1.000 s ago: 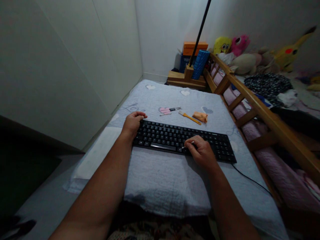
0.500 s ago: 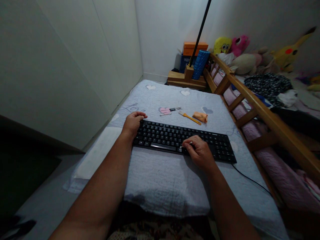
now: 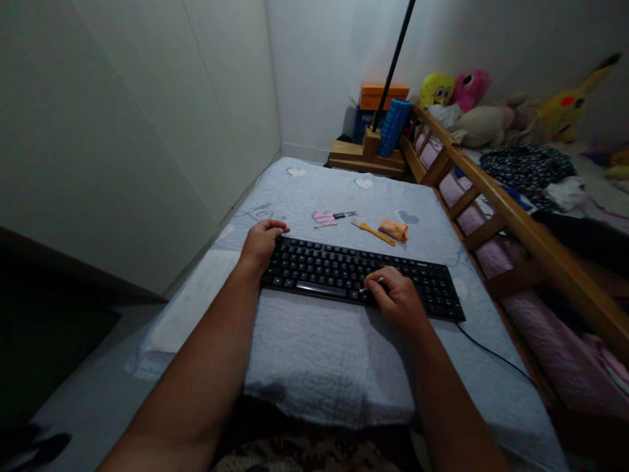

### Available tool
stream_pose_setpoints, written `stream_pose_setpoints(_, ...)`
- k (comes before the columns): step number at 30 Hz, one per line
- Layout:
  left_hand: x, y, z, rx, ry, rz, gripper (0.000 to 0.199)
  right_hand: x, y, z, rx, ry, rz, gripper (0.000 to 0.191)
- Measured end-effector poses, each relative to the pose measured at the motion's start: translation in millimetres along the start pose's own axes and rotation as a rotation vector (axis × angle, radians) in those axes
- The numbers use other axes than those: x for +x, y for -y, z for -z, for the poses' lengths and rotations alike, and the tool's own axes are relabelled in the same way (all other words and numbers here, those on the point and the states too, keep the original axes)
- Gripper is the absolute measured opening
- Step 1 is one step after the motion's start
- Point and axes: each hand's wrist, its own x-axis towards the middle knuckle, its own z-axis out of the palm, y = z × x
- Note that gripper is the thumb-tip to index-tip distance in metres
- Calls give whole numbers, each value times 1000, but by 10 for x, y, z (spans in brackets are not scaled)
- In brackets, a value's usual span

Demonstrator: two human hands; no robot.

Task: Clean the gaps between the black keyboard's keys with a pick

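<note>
A black keyboard (image 3: 314, 267) lies on the pale blue bedspread in front of me. My left hand (image 3: 259, 244) grips its far left end, the fingers closed at the edge. Between the thumb and fingers of my right hand (image 3: 397, 298) is a thin white cotton swab (image 3: 364, 290). Its tip rests at the bottom row of keys, just right of the space bar. The right hand covers part of the keys on that side.
Beyond the keyboard lie a yellow brush (image 3: 377, 234), an orange cloth bundle (image 3: 394, 229), a small tool with a metal tip (image 3: 340, 215) and another cotton swab (image 3: 325, 225). A wooden bed rail (image 3: 484, 190) runs along the right. The keyboard cable (image 3: 494, 353) trails right.
My right hand has shifted slightly right with the cotton swab, whose tip moved from one bottom-row key towards the key beside it. The left hand and keyboard stay put.
</note>
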Motion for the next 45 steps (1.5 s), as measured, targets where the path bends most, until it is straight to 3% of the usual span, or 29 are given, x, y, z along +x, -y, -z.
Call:
stream_pose_setpoints(17, 9, 22, 13, -17, 12, -16, 11, -10, -41, 45, -10, -5, -23, 18)
stream_pose_setpoints(45, 39, 51, 9, 1, 7, -29, 12, -3, -10, -56, 44, -5, 31, 18)
